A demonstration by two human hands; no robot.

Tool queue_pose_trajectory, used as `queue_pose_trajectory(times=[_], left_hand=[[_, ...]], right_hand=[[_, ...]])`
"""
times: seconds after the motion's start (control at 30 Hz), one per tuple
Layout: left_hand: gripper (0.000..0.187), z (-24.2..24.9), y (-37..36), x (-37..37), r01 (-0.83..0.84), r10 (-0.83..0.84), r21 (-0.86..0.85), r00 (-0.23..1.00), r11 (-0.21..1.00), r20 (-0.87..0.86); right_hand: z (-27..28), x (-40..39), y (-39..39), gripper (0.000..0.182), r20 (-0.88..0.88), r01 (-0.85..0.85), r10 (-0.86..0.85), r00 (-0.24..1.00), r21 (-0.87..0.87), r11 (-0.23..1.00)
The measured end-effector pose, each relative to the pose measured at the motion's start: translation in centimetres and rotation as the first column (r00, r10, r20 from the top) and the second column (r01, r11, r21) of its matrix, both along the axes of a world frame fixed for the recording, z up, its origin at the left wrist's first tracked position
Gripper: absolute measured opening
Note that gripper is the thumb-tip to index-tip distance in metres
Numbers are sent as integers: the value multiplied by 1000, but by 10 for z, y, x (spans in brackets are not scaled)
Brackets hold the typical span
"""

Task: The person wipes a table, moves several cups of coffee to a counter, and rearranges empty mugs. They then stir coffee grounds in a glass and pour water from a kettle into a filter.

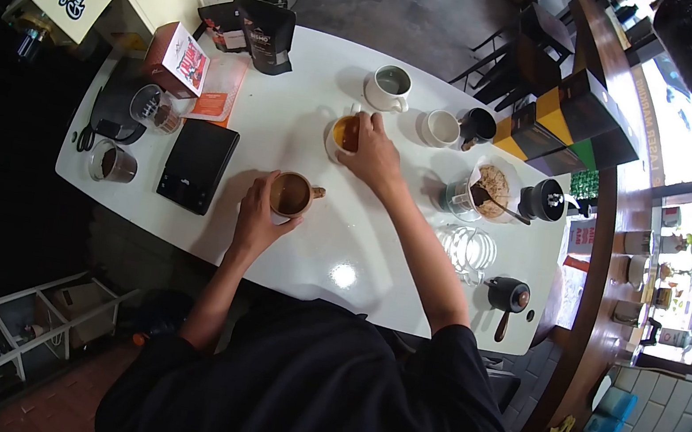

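My left hand curls round the near side of a brown coffee cup, thumb and fingers on its wall, with dark brown liquid inside. The cup's handle points right, and a white edge shows below it. Farther away, my right hand grips the right side of a white cup filled with amber liquid. Its fingertips are at the rim, and my hand covers part of the cup. Behind it stands a larger white mug. A small white cup and a black mug are to the right.
A black scale, a glass of grounds and a red-and-white box lie left. Rightward are a dripper with a paper filter, a glass server, a hand grinder and a black kettle-like pot.
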State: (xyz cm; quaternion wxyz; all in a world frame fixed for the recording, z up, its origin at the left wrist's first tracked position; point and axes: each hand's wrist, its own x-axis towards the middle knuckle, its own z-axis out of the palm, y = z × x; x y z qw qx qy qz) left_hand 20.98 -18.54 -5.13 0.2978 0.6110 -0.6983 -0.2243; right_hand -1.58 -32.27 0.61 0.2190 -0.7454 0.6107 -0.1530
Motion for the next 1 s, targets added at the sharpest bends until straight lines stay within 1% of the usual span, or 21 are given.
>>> queue_pose_trajectory(times=[0.17, 0.23, 0.37, 0.4, 0.47, 0.53, 0.57, 0.63, 0.67, 0.7, 0.77, 0.83, 0.87, 0.9, 0.93, 0.97, 1.0], left_hand=[[95, -4, 1, -4, -16, 17, -24, 1000, 1000, 24], [99, -7, -3, -4, -28, 28, -42, 1000, 999, -1], [98, -7, -22, -3, -20, 20, -74, 1000, 997, 0], [97, -6, -28, -4, -36, 36, -48, 999, 998, 2], [95, -6, -40, -5, -49, 49, -24, 999, 999, 5], [98, -8, -53, -4, -60, 65, -92, 996, 994, 56], [98, -9, -57, -3, -49, 54, -98, 997, 994, 57], [100, -6, -66, -3, -108, 110, -53, 993, 993, 44], [103, -4, -69, -1, -89, 89, -5, 996, 996, 16], [103, 5, -69, -3, -82, 82, -12, 997, 997, 17], [106, 43, -65, -8, -67, 67, -78, 998, 995, -4], [106, 82, -76, -17, -87, 86, -79, 996, 993, -25], [103, 99, -88, -23, -66, 50, -203, 995, 977, -83], [100, 108, -104, -30, -50, 5, -327, 991, 944, -136], [96, 113, -123, -40, 0, -68, -375, 984, 927, -167], [91, 118, -145, -52, 47, -142, -426, 971, 903, -194], [89, 121, -165, -67, 99, -176, -429, 974, 898, -144]], right_hand=[[6, -16, 45, 83, 8, 0, 0, 1000, 24, 1000], [5, -21, 61, 83, 36, 16, -18, 999, 42, 999], [4, -23, 89, 81, 36, 35, -38, 999, 73, 997], [3, -22, 95, 81, 39, 43, -46, 998, 69, 997], [1, -16, 105, 84, 75, 50, -54, 996, 55, 997], [-1, -10, 110, 85, 109, 35, -38, 993, 29, 999], [-3, -7, 111, 85, 110, 46, -48, 993, 22, 999], [-7, -2, 111, 90, 177, 23, -15, 984, -43, 999], [-8, -2, 111, 91, 232, 15, -7, 973, -33, 999], [-2, -6, 111, 91, 233, 23, -13, 972, -40, 999], [16, -20, 110, 90, 324, 9, 3, 946, -36, 999], [13, -38, 92, 83, 290, 181, -138, 947, -128, 975], [18, -47, 80, 79, 225, 261, -232, 946, -108, 959], [14, -54, 66, 76, 190, 326, -291, 938, -189, 926], [7, -63, 50, 77, 153, 354, -324, 934, -249, 901], [2, -67, 35, 77, 153, 353, -323, 934, -254, 900], [-2, -70, 21, 79, 57, 397, -394, 917, -216, 892]])
